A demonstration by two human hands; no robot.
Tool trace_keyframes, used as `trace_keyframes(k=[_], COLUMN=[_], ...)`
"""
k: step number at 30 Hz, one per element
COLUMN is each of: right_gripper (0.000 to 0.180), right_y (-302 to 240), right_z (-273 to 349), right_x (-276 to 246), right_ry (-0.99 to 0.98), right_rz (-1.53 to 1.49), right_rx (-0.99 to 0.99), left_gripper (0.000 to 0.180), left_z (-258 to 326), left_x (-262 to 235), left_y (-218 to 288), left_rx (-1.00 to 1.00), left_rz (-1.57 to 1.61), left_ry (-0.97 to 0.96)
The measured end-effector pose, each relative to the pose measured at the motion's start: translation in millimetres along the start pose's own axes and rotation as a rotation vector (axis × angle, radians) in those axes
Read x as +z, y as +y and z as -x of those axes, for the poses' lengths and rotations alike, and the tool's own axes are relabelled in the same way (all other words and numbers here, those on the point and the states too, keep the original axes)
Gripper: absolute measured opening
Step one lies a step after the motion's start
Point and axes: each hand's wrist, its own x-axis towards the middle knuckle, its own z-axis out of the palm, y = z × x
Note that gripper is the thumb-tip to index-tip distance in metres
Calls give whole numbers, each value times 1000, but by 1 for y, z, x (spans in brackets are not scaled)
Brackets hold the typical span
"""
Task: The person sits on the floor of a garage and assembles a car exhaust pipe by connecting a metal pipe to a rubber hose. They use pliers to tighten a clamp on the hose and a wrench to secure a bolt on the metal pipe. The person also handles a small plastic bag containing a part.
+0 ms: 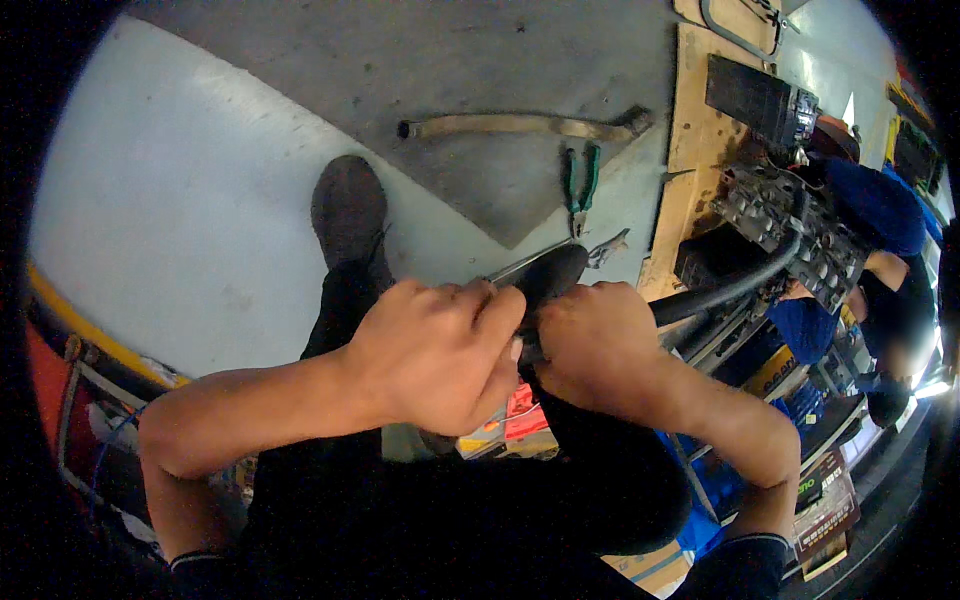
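My right hand (597,340) is wrapped round a thick black hose (735,292), which runs off to the right toward a metal engine part. Right beside it, my left hand (432,350) is closed as well, its fingers pressed against the short black piece (530,350) between my fists. That piece looks like the hose's end, though my fingers cover most of it. A thin metal rod (530,262) shows just beyond my left knuckles; whether it is held or lies on the floor is unclear. Pliers with green handles (581,190) lie on the floor ahead.
A brownish curved pipe (515,126) lies on the grey mat (450,60). Crumpled silvery scrap (608,248) is near the pliers. On the right, the engine part (785,230) sits by cardboard (695,110), with another person (890,300) beside it. My shoes (349,208) flank the work.
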Motion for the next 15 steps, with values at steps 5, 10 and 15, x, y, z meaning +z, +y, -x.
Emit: trace_keyframes(k=[5, 10, 15], right_gripper=[21, 45, 51], right_y=[13, 39, 63], right_z=[-5, -5, -25], right_x=[30, 43, 35], right_ry=[-48, -70, -808], right_rz=[-87, -256, -770], right_rx=[-179, -297, -253], left_gripper=[28, 29, 25], left_z=[-3, -8, -15], left_x=[4, 19, 12], left_y=[-6, -10, 3], left_rx=[237, 256, 499], left_rz=[-109, -40, -201], left_ry=[-21, 34, 65])
